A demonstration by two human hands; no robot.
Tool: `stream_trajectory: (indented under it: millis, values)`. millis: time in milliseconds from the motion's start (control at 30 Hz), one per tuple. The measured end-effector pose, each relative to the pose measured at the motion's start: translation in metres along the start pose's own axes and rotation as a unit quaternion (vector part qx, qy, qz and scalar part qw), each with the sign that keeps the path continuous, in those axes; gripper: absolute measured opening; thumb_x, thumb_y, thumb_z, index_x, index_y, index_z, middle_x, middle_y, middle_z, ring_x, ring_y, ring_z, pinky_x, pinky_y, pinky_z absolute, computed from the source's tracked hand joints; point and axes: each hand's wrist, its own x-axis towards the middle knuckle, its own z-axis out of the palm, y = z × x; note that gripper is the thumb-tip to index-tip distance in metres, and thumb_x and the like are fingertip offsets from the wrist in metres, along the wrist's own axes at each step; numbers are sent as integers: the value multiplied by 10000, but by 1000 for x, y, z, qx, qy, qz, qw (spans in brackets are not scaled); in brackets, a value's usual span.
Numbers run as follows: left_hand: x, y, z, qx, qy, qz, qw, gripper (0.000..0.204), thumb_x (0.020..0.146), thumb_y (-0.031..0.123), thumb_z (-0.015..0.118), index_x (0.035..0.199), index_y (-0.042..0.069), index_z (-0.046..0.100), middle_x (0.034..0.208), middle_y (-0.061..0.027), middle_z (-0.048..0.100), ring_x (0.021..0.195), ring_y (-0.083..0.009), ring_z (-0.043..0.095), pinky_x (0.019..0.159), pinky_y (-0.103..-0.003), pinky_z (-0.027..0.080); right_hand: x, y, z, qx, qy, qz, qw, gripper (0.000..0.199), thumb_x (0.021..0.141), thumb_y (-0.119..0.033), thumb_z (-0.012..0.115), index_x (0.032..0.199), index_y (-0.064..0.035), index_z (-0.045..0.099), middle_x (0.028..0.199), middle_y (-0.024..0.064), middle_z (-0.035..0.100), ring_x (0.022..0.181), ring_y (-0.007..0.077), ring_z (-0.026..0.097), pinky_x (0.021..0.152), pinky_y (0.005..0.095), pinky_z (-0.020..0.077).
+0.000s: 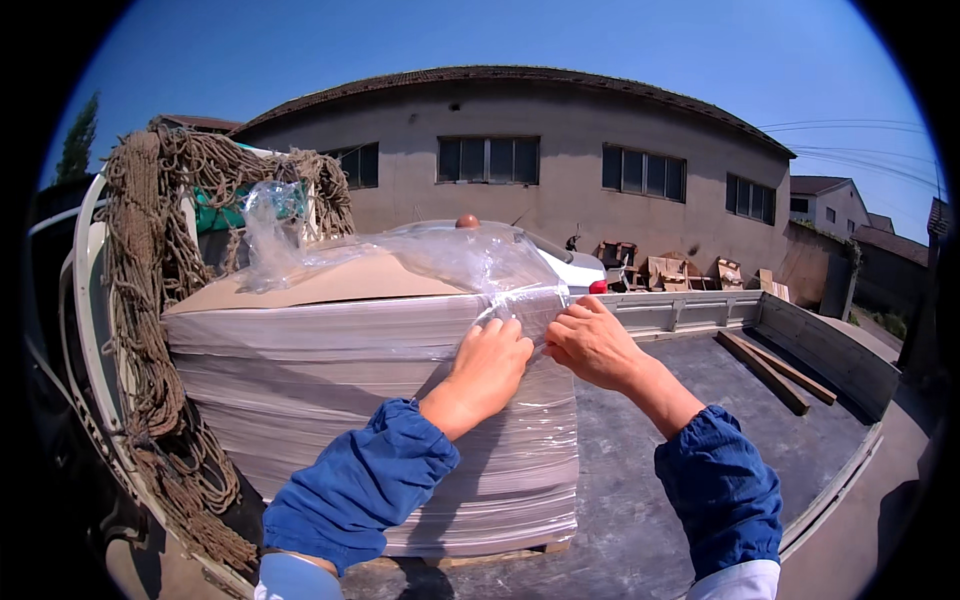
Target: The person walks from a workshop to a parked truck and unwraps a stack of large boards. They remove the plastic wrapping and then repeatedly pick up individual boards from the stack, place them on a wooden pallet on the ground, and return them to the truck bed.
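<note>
Left grip (485, 365) and right grip (598, 345) are two bare hands, close together but with a small gap between them, and I see both pinched on clear plastic wrap (485, 262). Some fingertips are hidden from me. Puffy blue sleeves (365, 480) cover the arms.

The wrap lies over the top of a big stack of flat sheets (330, 345) and bunches up at its near right corner, right where the hands are. I am far away and can't feel it, but I think it is very light, soft, stretchy and slippery, and it could rip. I would hold a thick, bunched fold, not one thin edge. The stack looks heavy, and its sheets look like stiff cardboard. Its sides are pale and full of thin lines, like a huge closed book. A plain brown sheet (330, 275) sits on top.

Under it, a wooden pallet (500, 556) rests on the smooth, dark truck bed (640, 450). Two long, straight wood beams (765, 370) lie off to the right. On the left hang rough, hairy brown ropes (140, 250) in fat loops. Past the truck are a shiny white car (577, 270) and a long, dull grey-brown building (570, 125).
</note>
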Motion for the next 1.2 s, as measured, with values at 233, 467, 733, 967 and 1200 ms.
stream_trajectory:
  millis: [233, 467, 733, 967, 1200]
  values:
    - [-26, 47, 16, -3, 14, -127, 992, 109, 880, 134, 604, 844, 66, 525, 695, -107, 627, 660, -309, 655, 551, -449, 492, -21, -13, 11, -9, 68, 2, 998, 192, 851, -210, 694, 802, -96, 548, 741, 52, 604, 782, 229, 583, 823, 348, 440]
    - [-261, 189, -12, -162, -197, -49, 966, 77, 813, 91, 598, 809, 96, 522, 653, -62, 567, 658, -239, 635, 600, -361, 477, -252, -216, 67, 343, -87, -45, 934, 187, 938, -257, 578, 866, -93, 522, 538, 79, 560, 529, 283, 622, 480, 396, 482]
    - [-324, 269, -67, -291, -275, -201, 894, 116, 926, 171, 591, 927, 79, 519, 733, -100, 598, 724, -313, 645, 611, -428, 500, -125, -145, 83, 26, 18, 13, 999, 542, 874, -83, 541, 1408, -95, 447, 1487, 106, 404, 1348, 266, 398, 1063, 539, 335]
    - [-276, 179, -72, -221, -93, -216, 947, 64, 904, 90, 604, 939, 45, 577, 837, -117, 602, 781, -336, 618, 672, -415, 494, -19, -79, 84, -126, 113, 73, 983, 433, 772, -217, 702, 1175, -131, 568, 1175, 55, 541, 1114, 236, 499, 967, 457, 366]
    - [-176, 82, -73, -131, 31, -158, 978, 143, 862, 41, 618, 1002, 47, 592, 959, -99, 600, 900, -313, 594, 726, -409, 495, -8, -74, 76, -76, 145, 142, 976, 104, 810, -161, 624, 906, -135, 594, 896, 39, 546, 900, 220, 543, 819, 395, 382]
